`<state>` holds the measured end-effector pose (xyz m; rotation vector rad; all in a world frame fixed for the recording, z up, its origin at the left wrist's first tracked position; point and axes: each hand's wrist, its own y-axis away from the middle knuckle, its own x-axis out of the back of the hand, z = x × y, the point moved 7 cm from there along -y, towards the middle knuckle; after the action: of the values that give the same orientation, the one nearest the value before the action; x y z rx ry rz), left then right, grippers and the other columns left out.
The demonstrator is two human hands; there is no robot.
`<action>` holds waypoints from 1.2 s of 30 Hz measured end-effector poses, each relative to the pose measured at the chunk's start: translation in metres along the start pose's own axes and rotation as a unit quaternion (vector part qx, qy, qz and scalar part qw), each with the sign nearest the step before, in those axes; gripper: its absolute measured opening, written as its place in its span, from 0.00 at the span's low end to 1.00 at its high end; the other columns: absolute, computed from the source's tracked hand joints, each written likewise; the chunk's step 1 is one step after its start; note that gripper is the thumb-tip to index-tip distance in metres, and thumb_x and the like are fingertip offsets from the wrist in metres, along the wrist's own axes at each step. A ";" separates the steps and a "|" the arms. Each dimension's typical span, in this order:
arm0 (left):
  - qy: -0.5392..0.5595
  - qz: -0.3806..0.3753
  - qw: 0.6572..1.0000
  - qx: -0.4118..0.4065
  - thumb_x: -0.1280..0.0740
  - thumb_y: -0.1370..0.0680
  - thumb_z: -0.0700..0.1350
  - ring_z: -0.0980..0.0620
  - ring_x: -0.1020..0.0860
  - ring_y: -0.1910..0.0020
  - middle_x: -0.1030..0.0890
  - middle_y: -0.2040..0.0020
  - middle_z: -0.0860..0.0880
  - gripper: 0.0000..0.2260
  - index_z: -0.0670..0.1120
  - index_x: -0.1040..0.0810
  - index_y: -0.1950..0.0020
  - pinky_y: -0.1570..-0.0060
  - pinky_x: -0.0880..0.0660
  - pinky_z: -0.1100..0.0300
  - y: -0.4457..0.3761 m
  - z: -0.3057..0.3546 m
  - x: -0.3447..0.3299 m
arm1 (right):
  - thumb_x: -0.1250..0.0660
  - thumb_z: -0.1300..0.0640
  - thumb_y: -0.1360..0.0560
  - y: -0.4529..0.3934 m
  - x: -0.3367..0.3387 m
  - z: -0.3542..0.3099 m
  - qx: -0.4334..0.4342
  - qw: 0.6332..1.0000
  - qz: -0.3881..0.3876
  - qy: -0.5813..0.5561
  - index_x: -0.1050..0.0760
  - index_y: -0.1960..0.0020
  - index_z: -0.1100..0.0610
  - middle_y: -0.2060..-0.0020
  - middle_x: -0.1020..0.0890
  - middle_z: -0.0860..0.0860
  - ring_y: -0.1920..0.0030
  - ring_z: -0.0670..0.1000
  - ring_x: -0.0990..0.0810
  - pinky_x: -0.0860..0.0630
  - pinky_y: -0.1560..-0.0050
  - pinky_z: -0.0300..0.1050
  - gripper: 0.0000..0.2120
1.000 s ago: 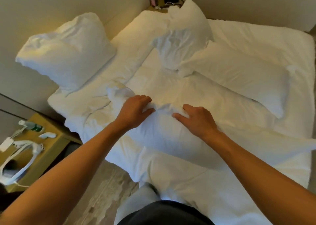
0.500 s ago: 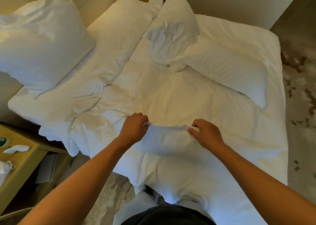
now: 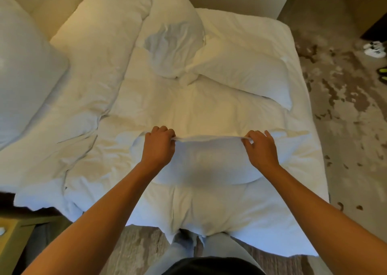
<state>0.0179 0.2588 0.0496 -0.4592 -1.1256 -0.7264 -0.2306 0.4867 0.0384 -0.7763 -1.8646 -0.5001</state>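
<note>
Head view: pillow (image 3: 207,163) lies on the duvet (image 3: 188,111), near the bed's front edge and just ahead of the person's legs. L hand (image 3: 158,147), fingers curled tight, grips the pillow's far hem. R hand (image 3: 260,149) pinches the same hem w/ thumb & forefinger. The hem runs taut between them. Pillow body sits on the near side of both grips, between the wrists. Flat duvet lies open beyond the hem, up to the two far pillows (image 3: 243,73). Bed's R edge is near R hand, w/ carpet (image 3: 345,111) past it. Rumpled folds lie L of L hand, w/ a big pillow (image 3: 25,69) far L. Nightstand (image 3: 10,245) sits at bottom L.
</note>
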 end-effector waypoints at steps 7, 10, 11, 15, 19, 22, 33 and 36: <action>0.051 -0.063 0.997 0.001 0.32 0.20 0.44 0.47 0.25 0.46 0.20 0.47 0.48 0.06 0.44 0.19 0.45 0.54 0.23 0.50 -0.003 0.007 -0.007 | 0.39 0.50 0.15 -0.027 -0.007 0.001 0.032 0.995 -0.072 -0.061 0.31 0.56 0.56 0.69 0.24 0.53 0.67 0.55 0.23 0.27 0.67 0.51 0.14; 0.083 -0.098 0.992 0.009 0.32 0.21 0.45 0.47 0.24 0.56 0.21 0.55 0.48 0.05 0.44 0.23 0.51 0.57 0.26 0.52 -0.005 0.014 -0.011 | 0.40 0.49 0.14 -0.036 -0.008 0.005 0.072 0.991 -0.098 -0.054 0.30 0.56 0.56 0.67 0.23 0.52 0.66 0.54 0.23 0.25 0.64 0.53 0.15; 0.093 -0.110 0.989 0.017 0.32 0.21 0.44 0.46 0.24 0.59 0.21 0.58 0.47 0.05 0.44 0.25 0.53 0.58 0.27 0.52 -0.006 0.017 -0.013 | 0.40 0.48 0.14 -0.037 -0.008 0.007 0.085 0.989 -0.106 -0.056 0.30 0.56 0.56 0.67 0.23 0.52 0.66 0.54 0.23 0.24 0.64 0.53 0.15; 0.070 -0.110 0.991 0.040 0.34 0.19 0.43 0.42 0.23 0.60 0.18 0.57 0.42 0.04 0.43 0.25 0.47 0.61 0.28 0.52 -0.017 0.025 -0.013 | 0.38 0.48 0.15 -0.049 -0.010 0.024 0.116 0.984 -0.130 -0.048 0.25 0.55 0.54 0.63 0.21 0.51 0.62 0.53 0.21 0.23 0.59 0.52 0.14; 0.042 -0.100 0.991 0.078 0.35 0.17 0.43 0.43 0.19 0.57 0.16 0.51 0.41 0.08 0.43 0.20 0.41 0.56 0.25 0.55 -0.027 0.030 -0.013 | 0.34 0.50 0.17 -0.065 -0.025 0.047 0.103 0.979 -0.173 -0.024 0.20 0.50 0.58 0.56 0.19 0.53 0.55 0.56 0.20 0.24 0.55 0.49 0.11; 0.017 -0.103 0.991 0.087 0.35 0.18 0.45 0.40 0.18 0.54 0.15 0.54 0.42 0.10 0.41 0.17 0.50 0.53 0.23 0.51 -0.030 0.035 -0.015 | 0.34 0.49 0.17 -0.077 -0.029 0.059 0.081 0.981 -0.171 -0.049 0.24 0.58 0.55 0.62 0.21 0.49 0.60 0.53 0.21 0.29 0.62 0.46 0.13; -0.028 -0.049 0.994 0.097 0.38 0.16 0.47 0.44 0.19 0.57 0.16 0.57 0.47 0.12 0.45 0.19 0.54 0.61 0.29 0.57 -0.036 0.045 -0.002 | 0.37 0.47 0.16 -0.088 -0.018 0.063 0.130 0.976 -0.133 -0.111 0.27 0.60 0.52 0.68 0.23 0.46 0.67 0.47 0.24 0.31 0.67 0.39 0.16; -0.035 -0.040 0.993 0.107 0.39 0.16 0.47 0.45 0.18 0.51 0.15 0.50 0.47 0.12 0.45 0.16 0.47 0.53 0.22 0.52 -0.034 0.047 0.003 | 0.36 0.48 0.16 -0.089 -0.015 0.063 0.113 0.978 -0.116 -0.132 0.21 0.57 0.52 0.67 0.20 0.46 0.66 0.47 0.21 0.28 0.64 0.41 0.14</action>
<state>-0.0368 0.2658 0.0689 -0.2618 -1.2790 -0.6539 -0.3296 0.4601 0.0000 -0.4913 -2.2297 -0.3320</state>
